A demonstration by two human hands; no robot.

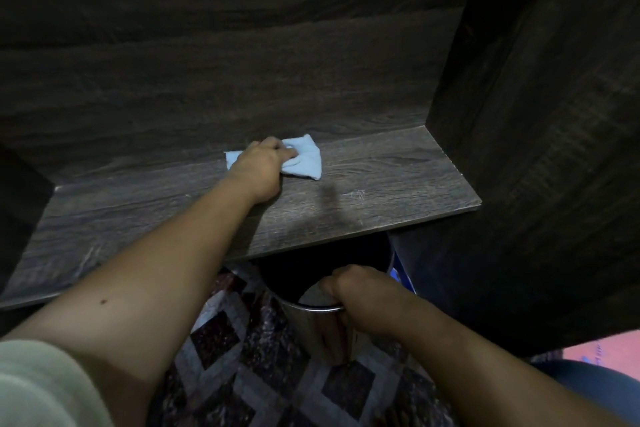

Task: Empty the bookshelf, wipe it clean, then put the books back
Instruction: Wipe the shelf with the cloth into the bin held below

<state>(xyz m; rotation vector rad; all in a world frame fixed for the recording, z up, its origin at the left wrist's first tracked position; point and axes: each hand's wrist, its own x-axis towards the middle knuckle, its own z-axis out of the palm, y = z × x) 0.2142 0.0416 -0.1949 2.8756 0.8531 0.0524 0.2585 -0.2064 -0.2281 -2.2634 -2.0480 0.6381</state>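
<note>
Pale sleeve [41, 385] nearest, low down. Far ahead, left hand [258, 168] curled round a blue cloth [304, 161], pressing it on the bare bookshelf board [381, 191] right under the hand, likely to rub off dust. Below, right hand [363, 295] wrapped round the metal bucket [311, 326] rim, probably keeping it close. No books in sight.

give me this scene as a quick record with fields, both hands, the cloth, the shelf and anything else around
stage: wiping; no books in view
left hand: grips a light blue crumpled cloth, which lies on the shelf
shelf: dark wood-grain shelf board, faint pale scuffs near its front edge
right hand: grips the rim of a shiny metal cylindrical bin, below the shelf's front edge
floor: patterned dark and grey tiled floor
</note>
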